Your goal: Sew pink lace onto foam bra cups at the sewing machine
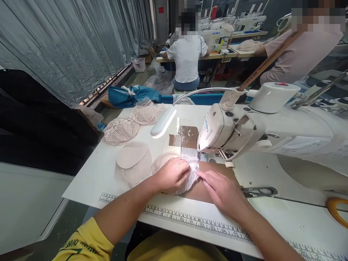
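Observation:
A pale lace bra cup piece (192, 175) lies under the needle end of a white sewing machine (214, 127). My left hand (174, 174) rests on its left part, fingers curled and closed on the lace. From the right, my right hand (224, 188) pinches the lace edge between thumb and forefinger, just in front of the presser foot. The foot itself is partly hidden by the machine head. Left of my left hand lies another sheer bra cup piece (134, 159) with a smooth pad shape on it.
Two lace cups (121, 131) lie at the table's back left. A lamp (164, 121) hangs low over the tabletop. Scissors with an orange handle (335, 210) lie far right. A printed ruler (190, 218) runs along the front edge. Two people sit beyond, near other machines.

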Tool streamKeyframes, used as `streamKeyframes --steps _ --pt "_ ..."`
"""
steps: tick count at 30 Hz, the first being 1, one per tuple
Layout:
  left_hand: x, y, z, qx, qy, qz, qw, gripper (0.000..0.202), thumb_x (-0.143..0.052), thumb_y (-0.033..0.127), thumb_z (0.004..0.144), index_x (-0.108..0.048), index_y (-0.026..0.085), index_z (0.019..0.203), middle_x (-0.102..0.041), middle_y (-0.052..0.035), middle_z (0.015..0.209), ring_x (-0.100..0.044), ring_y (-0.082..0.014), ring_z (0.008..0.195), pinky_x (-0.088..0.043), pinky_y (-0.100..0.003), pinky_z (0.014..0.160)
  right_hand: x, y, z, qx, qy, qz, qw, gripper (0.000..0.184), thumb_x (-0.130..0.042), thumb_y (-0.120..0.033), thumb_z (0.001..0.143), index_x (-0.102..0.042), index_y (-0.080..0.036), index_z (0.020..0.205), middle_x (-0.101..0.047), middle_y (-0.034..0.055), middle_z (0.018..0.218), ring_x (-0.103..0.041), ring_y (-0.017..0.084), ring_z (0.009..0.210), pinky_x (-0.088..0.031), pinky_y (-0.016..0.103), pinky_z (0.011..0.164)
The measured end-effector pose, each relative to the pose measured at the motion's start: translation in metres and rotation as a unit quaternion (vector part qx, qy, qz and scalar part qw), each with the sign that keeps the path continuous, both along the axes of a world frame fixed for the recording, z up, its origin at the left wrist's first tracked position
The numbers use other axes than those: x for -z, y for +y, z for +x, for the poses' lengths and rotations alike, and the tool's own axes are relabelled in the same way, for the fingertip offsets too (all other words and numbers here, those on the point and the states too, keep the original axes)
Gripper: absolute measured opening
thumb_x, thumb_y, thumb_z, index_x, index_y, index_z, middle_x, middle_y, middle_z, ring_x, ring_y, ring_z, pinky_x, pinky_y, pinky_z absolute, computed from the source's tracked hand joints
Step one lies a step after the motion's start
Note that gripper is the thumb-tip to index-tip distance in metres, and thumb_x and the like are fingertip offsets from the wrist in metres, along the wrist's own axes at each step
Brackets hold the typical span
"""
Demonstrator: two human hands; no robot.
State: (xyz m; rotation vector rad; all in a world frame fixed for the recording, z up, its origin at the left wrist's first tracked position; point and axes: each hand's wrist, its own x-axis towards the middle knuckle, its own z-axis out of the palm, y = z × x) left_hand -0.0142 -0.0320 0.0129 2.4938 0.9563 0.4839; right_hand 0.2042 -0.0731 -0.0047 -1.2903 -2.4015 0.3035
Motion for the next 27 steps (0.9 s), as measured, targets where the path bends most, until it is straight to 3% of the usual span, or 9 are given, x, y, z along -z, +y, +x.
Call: streamKeyframes --steps 3,8,14,20,27 --pt "-0.001 0.001 -0.001 0.005 0.003 -0.006 1.000 0.010 -0.041 0.018 0.087 -0.049 0.018 0.080 -0.058 -0.0046 0.079 -0.053 -0.0173 0.076 -0.044 -0.029 0.073 -0.001 0.001 -0.003 0.000 -0.034 -0.003 0.999 0.036 -0.037 -0.014 0.089 -0.061 -0.017 0.117 -0.068 0.0062 0.087 -0.063 0.018 0.076 -0.051 0.031 0.067" --pt "-0.003 0.002 -0.003 -0.005 -0.011 -0.030 0.999 0.014 -0.038 0.019 0.089 -0.046 0.018 0.078 -0.056 -0.0031 0.077 -0.051 -0.0162 0.073 -0.043 -0.029 0.070 -0.007 0.001 0.003 -0.043 -0.033 -0.031 0.998 0.029 -0.040 -0.011 0.088 -0.065 -0.021 0.098 -0.063 0.0029 0.078 -0.058 0.016 0.072 -0.045 0.027 0.063" --pt "-0.005 0.002 -0.005 -0.006 -0.029 -0.044 0.999 0.016 -0.037 0.020 0.092 -0.048 0.018 0.081 -0.057 -0.0023 0.078 -0.052 -0.0153 0.073 -0.043 -0.028 0.072 -0.009 -0.008 0.008 -0.052 -0.094 0.012 0.994 0.030 -0.039 -0.008 0.088 -0.065 -0.020 0.097 -0.059 0.0036 0.076 -0.055 0.016 0.070 -0.039 0.026 0.060" --pt "0.005 -0.002 -0.003 0.071 0.046 0.057 0.995 0.014 -0.047 0.017 0.088 -0.059 0.018 0.094 -0.060 -0.0059 0.092 -0.054 -0.0183 0.088 -0.039 -0.031 0.079 0.007 -0.022 0.007 -0.028 -0.149 0.069 0.986 0.040 -0.040 0.000 0.079 -0.063 -0.019 0.105 -0.061 0.0052 0.083 -0.050 0.017 0.070 -0.036 0.028 0.062" --pt "0.011 -0.004 -0.002 0.116 0.111 0.152 0.975 0.024 -0.043 0.025 0.096 -0.062 0.027 0.111 -0.057 -0.0035 0.085 -0.047 -0.0167 0.076 -0.032 -0.033 0.073 0.019 -0.032 0.009 0.002 -0.139 0.113 0.984 0.046 -0.038 0.003 0.079 -0.062 -0.017 0.113 -0.064 0.0069 0.095 -0.050 0.018 0.075 -0.038 0.029 0.065"
